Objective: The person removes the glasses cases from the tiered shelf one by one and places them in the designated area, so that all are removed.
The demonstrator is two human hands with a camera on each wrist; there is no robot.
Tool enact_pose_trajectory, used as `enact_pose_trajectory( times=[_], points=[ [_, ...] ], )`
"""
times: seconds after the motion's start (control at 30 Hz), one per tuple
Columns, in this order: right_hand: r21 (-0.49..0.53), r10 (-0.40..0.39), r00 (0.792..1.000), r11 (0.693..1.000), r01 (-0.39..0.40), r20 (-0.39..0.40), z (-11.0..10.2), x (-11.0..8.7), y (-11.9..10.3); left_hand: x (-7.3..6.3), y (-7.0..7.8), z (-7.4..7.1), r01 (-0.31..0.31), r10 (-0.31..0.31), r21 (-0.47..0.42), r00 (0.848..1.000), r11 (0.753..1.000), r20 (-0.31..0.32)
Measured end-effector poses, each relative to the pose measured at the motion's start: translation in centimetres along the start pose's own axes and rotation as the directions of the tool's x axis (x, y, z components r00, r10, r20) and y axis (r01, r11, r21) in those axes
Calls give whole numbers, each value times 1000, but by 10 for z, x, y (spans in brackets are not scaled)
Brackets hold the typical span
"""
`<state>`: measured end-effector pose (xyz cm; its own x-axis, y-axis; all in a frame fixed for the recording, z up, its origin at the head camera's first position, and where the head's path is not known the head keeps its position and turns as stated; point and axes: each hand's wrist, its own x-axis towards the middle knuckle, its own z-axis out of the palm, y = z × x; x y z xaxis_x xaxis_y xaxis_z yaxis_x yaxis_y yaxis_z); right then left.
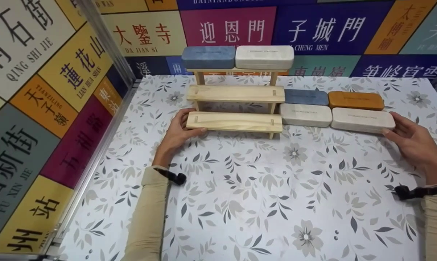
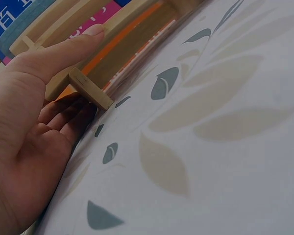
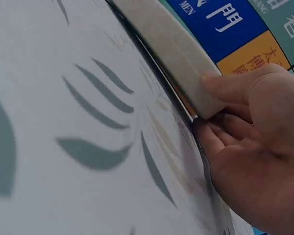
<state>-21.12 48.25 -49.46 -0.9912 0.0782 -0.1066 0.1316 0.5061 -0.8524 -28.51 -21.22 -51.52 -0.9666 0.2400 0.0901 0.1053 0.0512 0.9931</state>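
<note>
A three-tier wooden display stand point(image 1: 236, 93) stands toward the back of the table. My left hand point(image 1: 180, 128) grips the left end of its lowest shelf point(image 1: 236, 121), thumb in front and fingers behind. In the left wrist view the thumb point(image 2: 71, 46) lies along the shelf. At the right, my right hand point(image 1: 416, 139) holds the right end of a white glasses case point(image 1: 363, 119) between thumb and fingers; the right wrist view shows the case point(image 3: 174, 54) lying low at the tabletop. Another white case point(image 1: 305, 115) sits between it and the stand.
Behind the white cases lie a blue case point(image 1: 306, 97) and an orange case point(image 1: 356, 100). On the top shelf rest a blue case point(image 1: 208, 57) and a white case point(image 1: 264, 57). Printed panels point(image 1: 229, 27) rise behind and at the left of the flower-patterned tabletop point(image 1: 240, 203).
</note>
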Motion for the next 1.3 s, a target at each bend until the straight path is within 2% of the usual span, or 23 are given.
enact_pose_trajectory(
  times=[0.17,0.33,0.63,1.03,1.3],
  points=[
    [-44,-23,1000,999,22,-8,5,0,-5,0,-1,0,-11,11,0,1000,1000,7],
    [-96,17,1000,995,-19,-25,9,0,-8,2,-1,1,-11,11,12,1000,1000,4],
    [-71,53,997,996,-57,-60,13,2,-13,2,-1,0,-9,9,16,1000,1000,-1],
    [-144,20,994,989,-35,-106,15,0,-16,1,1,1,-7,7,12,1000,1000,2],
    [-170,58,992,983,-77,-112,15,-1,-20,1,0,1,-2,2,20,1000,1000,-4]
  ],
)
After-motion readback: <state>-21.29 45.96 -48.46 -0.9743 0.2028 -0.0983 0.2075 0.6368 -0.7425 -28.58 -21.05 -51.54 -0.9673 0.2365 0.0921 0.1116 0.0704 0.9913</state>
